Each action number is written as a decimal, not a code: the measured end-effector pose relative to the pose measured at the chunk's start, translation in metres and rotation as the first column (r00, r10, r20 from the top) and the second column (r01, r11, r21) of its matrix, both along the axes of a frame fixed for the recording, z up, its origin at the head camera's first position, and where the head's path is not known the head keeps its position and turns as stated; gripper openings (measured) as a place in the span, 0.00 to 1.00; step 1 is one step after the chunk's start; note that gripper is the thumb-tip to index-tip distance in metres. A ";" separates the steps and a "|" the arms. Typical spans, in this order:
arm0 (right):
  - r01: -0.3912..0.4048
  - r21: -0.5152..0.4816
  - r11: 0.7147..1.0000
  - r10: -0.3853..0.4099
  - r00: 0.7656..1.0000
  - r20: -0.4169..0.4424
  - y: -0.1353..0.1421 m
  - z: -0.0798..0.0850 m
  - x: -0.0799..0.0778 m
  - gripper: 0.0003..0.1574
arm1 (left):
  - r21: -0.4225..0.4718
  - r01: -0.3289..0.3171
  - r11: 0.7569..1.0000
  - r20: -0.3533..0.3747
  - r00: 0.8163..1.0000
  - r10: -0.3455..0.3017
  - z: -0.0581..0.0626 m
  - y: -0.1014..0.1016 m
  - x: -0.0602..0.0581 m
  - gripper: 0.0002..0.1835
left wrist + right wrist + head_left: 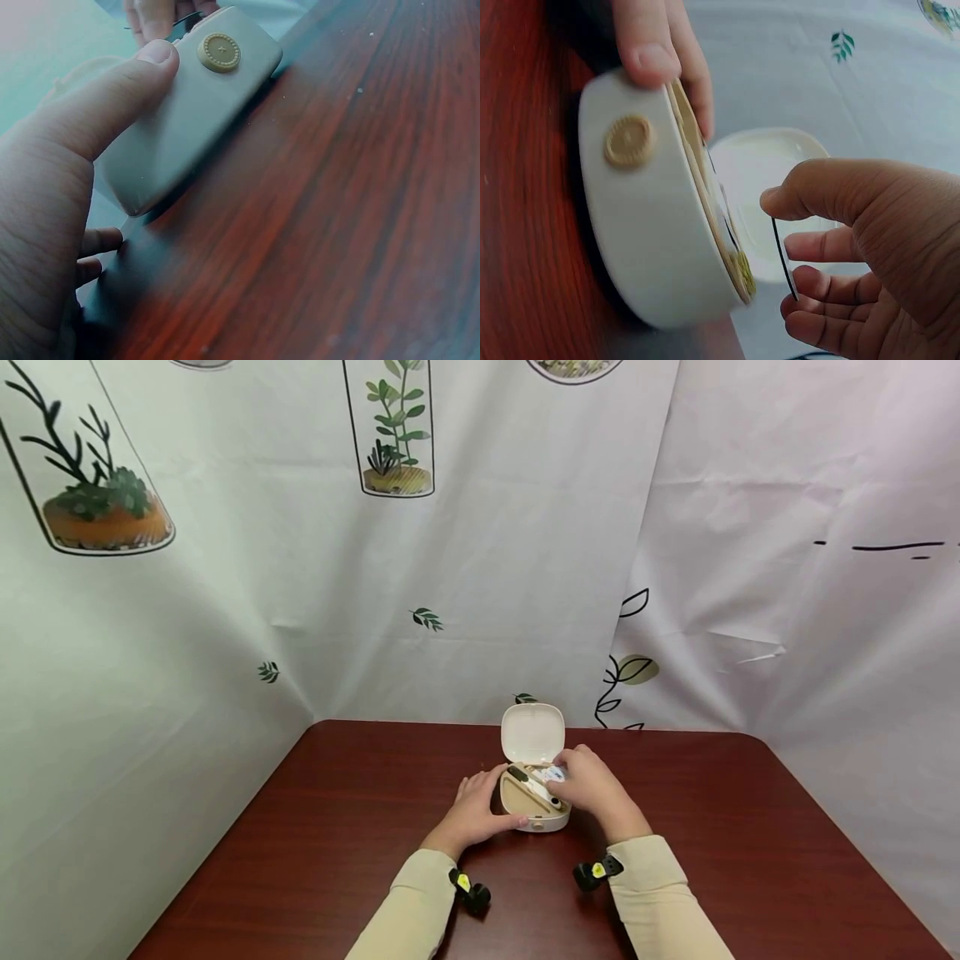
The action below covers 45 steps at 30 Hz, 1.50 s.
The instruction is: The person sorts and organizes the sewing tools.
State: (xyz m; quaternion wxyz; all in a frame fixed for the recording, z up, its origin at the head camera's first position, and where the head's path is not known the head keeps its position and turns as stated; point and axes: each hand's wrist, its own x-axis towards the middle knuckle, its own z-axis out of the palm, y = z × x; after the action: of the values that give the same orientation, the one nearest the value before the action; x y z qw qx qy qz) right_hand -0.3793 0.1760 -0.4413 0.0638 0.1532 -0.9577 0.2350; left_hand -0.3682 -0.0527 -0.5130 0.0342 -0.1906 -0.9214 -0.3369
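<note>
A small cream case [543,824] with a tan divided insert stands on the table, its rounded lid [533,733] raised at the back. My left hand [471,812] grips the case from the left, thumb [139,90] at the front rim near a round tan button [220,52]. Inside lie a white stick-like piece [537,787] with dark ends and a small blue-and-white item [553,773]. My right hand [596,787] is over the right side of the case. Between its thumb and fingers it pinches a thin dark-edged piece [782,259], seen edge-on, its kind unclear.
The case stands towards the back of the dark red-brown table [337,827]. Behind and beside the table hangs a white cloth [480,568] printed with plants. Small black wrist cameras [474,895] are strapped at both cuffs.
</note>
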 end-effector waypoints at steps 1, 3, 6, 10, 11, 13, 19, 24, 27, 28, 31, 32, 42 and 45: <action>-0.001 0.002 1.000 0.001 1.000 0.002 -0.003 0.000 0.001 0.22 | -0.001 0.000 1.000 -0.001 1.000 0.000 0.000 0.000 0.000 0.56; -0.005 0.004 1.000 0.005 1.000 0.004 -0.009 0.001 0.003 0.22 | -0.003 -0.001 1.000 -0.004 1.000 0.001 0.000 0.000 -0.001 0.55; -0.019 0.017 1.000 0.020 1.000 -0.006 -0.017 0.000 0.005 0.22 | -0.004 -0.001 1.000 -0.006 1.000 0.001 -0.001 0.000 -0.001 0.55; -0.046 0.055 0.997 0.048 0.998 -0.034 -0.026 -0.004 0.007 0.23 | -0.006 -0.001 1.000 -0.003 1.000 0.001 -0.001 0.000 -0.002 0.55; -0.054 0.063 0.997 0.056 0.998 -0.040 -0.029 -0.005 0.007 0.23 | -0.006 0.000 1.000 -0.005 1.000 0.000 -0.001 0.000 -0.002 0.55; -0.063 0.071 0.995 0.067 0.996 -0.055 -0.033 -0.006 0.008 0.23 | -0.008 0.001 1.000 -0.004 1.000 -0.001 -0.002 0.000 -0.002 0.54; -0.058 0.098 0.994 0.065 0.995 -0.072 -0.042 -0.011 0.011 0.24 | -0.013 0.010 1.000 -0.009 1.000 -0.010 -0.002 0.000 -0.004 0.54; -0.052 0.105 0.993 0.062 0.994 -0.091 -0.045 -0.012 0.013 0.22 | -0.015 0.010 1.000 -0.018 1.000 -0.010 -0.002 0.000 -0.003 0.54; -0.048 0.110 0.993 0.060 0.993 -0.105 -0.047 -0.012 0.014 0.20 | -0.008 0.009 1.000 -0.020 1.000 -0.009 -0.002 0.000 -0.002 0.55; -0.047 0.112 0.993 0.060 0.992 -0.111 -0.048 -0.012 0.013 0.19 | -0.007 0.009 1.000 -0.021 1.000 -0.009 -0.002 -0.001 -0.002 0.54; -0.052 0.113 0.992 0.066 0.990 -0.123 -0.050 -0.014 0.013 0.14 | -0.003 0.012 1.000 -0.025 1.000 -0.012 -0.002 -0.001 -0.002 0.54; -0.055 0.112 0.992 0.069 0.990 -0.126 -0.051 -0.014 0.013 0.13 | -0.001 0.013 1.000 -0.026 1.000 -0.013 -0.002 -0.001 -0.002 0.54; -0.082 0.108 0.991 0.098 0.983 -0.153 -0.054 -0.017 0.015 0.11 | -0.012 0.016 1.000 -0.012 1.000 -0.016 -0.003 -0.001 -0.002 0.54; -0.091 0.131 0.987 0.116 0.974 -0.195 -0.055 -0.018 0.014 0.11 | -0.016 0.017 1.000 -0.017 1.000 -0.017 -0.003 -0.001 -0.002 0.54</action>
State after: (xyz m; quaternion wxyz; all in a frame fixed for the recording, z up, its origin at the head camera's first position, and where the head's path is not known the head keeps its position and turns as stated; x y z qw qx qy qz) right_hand -0.3650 0.1212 -0.4595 0.1392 0.2296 -0.9495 0.1624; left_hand -0.3702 -0.0533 -0.5157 0.0379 -0.2015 -0.9220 -0.3283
